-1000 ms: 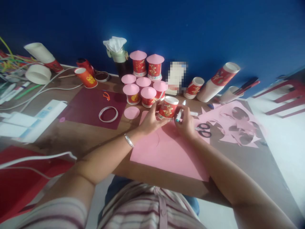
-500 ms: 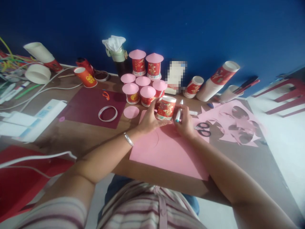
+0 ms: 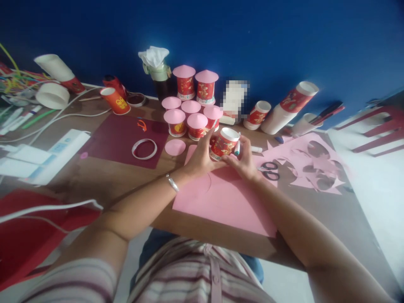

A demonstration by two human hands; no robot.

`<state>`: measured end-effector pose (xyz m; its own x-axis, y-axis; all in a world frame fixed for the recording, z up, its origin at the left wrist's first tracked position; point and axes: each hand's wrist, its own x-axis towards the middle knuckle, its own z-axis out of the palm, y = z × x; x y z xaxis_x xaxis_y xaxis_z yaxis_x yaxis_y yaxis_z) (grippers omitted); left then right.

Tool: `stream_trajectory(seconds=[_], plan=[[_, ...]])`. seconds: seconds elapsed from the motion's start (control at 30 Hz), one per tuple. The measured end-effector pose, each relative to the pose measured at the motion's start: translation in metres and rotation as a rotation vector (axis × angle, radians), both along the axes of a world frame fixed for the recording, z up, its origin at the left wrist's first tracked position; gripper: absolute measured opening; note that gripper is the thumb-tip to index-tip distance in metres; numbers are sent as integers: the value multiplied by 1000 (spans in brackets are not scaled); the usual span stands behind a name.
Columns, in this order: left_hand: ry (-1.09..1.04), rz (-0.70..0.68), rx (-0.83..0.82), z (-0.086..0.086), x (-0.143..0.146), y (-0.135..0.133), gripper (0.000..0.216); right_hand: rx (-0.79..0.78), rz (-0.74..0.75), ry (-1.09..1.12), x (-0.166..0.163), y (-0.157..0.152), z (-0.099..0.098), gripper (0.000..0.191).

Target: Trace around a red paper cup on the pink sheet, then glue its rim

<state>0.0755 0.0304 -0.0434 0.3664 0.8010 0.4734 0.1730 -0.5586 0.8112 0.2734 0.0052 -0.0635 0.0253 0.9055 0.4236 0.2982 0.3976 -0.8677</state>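
A red patterned paper cup [image 3: 224, 144] is tilted over the pink sheet [image 3: 217, 202], its white rim up and to the right. My left hand [image 3: 203, 158] grips its left side. My right hand [image 3: 244, 162] has its thumb against the lower part of the cup, and a white marker with a teal end [image 3: 237, 147] is tucked in its fingers. A thin curved line shows on the pink sheet, left of centre. Black-handled scissors [image 3: 269, 171] lie right of my right hand. A pink paper disc [image 3: 175, 147] lies to the left of the cup.
Several red cups with pink cone tops [image 3: 197, 121] stand behind my hands. Cut pink scraps [image 3: 311, 168] spread over the right side. Left are a maroon sheet [image 3: 110, 143], a tape-like ring [image 3: 144, 157] and a white power strip [image 3: 63, 155]. Stacked cups [image 3: 295, 101] lean near the wall.
The cup has gone from nearly upright to tilted, with its rim moved rightward. My right thumb has come onto the cup, and the marker stays in my right hand.
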Motion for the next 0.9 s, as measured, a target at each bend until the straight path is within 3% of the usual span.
stream_trajectory(seconds=[0.17, 0.33, 0.47, 0.57, 0.73, 0.9], plan=[[-182, -77, -244, -2, 1, 3, 90, -52, 48, 121, 5, 4, 0, 69], [-314, 83, -259, 1, -3, 11, 47, -78, 138, 223, 7, 12, -4, 66], [-236, 140, -219, 2, -7, 13, 55, -57, 140, 142, 10, 11, -4, 69], [-272, 102, -210, 1, -5, 8, 43, -19, 63, -43, 11, 5, -2, 72], [-184, -75, -205, 6, -4, 0, 81, -5, 129, -109, 3, -2, 4, 76], [-119, -73, -215, 11, -7, 0, 82, 45, 165, -118, -2, -7, 6, 67]])
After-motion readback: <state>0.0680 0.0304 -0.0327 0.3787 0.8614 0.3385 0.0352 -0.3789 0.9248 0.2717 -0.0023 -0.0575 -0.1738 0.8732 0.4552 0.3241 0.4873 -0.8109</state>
